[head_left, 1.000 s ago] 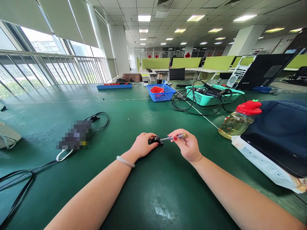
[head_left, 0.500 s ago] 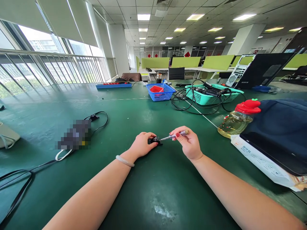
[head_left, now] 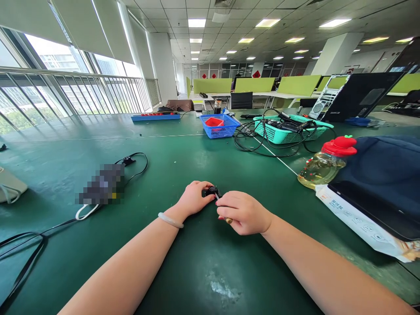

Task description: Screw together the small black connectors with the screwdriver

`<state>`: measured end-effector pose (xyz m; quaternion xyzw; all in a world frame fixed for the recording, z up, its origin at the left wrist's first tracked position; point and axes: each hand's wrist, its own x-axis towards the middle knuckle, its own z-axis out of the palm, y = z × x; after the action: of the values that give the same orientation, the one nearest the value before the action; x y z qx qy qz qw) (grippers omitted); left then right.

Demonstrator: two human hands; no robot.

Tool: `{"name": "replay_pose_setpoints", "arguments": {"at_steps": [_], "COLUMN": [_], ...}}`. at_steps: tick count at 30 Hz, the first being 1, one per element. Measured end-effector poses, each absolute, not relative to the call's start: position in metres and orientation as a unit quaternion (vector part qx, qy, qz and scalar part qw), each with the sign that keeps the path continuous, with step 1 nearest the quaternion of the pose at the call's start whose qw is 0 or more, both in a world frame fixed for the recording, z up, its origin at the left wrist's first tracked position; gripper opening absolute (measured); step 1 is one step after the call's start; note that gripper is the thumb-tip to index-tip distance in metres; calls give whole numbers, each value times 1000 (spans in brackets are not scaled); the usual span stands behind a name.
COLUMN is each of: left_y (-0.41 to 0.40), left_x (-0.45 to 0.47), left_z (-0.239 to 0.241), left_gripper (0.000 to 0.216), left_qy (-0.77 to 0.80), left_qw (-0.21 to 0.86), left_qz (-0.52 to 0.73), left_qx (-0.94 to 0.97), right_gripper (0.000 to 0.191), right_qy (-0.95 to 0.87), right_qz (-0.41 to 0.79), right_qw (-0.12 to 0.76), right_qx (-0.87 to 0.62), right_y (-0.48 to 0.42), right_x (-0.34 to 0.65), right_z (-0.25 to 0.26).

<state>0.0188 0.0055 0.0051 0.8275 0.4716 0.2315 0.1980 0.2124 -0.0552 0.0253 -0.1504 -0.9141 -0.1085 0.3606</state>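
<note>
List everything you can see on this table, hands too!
small part: one, black, centre
screwdriver: one, brassy end, centre
blurred object: one, dark, left
rounded object: one, pale, left
cables: many, mostly black, left and back
long box: one, blue, back left
small basket: one, blue, back
tray: one, red, in small basket
large basket: one, teal, back right
jar: one, dark, back
slanted panel: one, black, back right
bottle: one, clear, red-lidded, right
bag: one, navy, right
packet: one, white, right
flat slab: one, black, right
bracelet: one, pale, left wrist
left hand, right hand: two, red nails, centre
</note>
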Motion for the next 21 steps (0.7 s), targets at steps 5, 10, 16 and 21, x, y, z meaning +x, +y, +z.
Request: {"name": "replay_pose_setpoints", "arguments": {"at_steps": [5,10,16,21], "left_y": [5,5,4,6], "left_x": [19,18,18,17], "left_z": [5,5,6,5], "left_gripper": [32,33,33,35], "left_qy": [472,470,480,481], "left_qw": [198,207,203,204], "left_qz": [231,228,219,209], "left_qx": [827,827,825,827], "right_gripper": [11,10,8,21], "right_qy": [-882,-848,-777,-647], "right_qz": [-48,6,109,259], "right_qw": [435,492,552,624], "right_qx": [-171,-198,-283,-354], "right_y": [-52,-50,-45,-35], "right_x": [216,219,224,227], "right_z": [25,23,16,9]}}
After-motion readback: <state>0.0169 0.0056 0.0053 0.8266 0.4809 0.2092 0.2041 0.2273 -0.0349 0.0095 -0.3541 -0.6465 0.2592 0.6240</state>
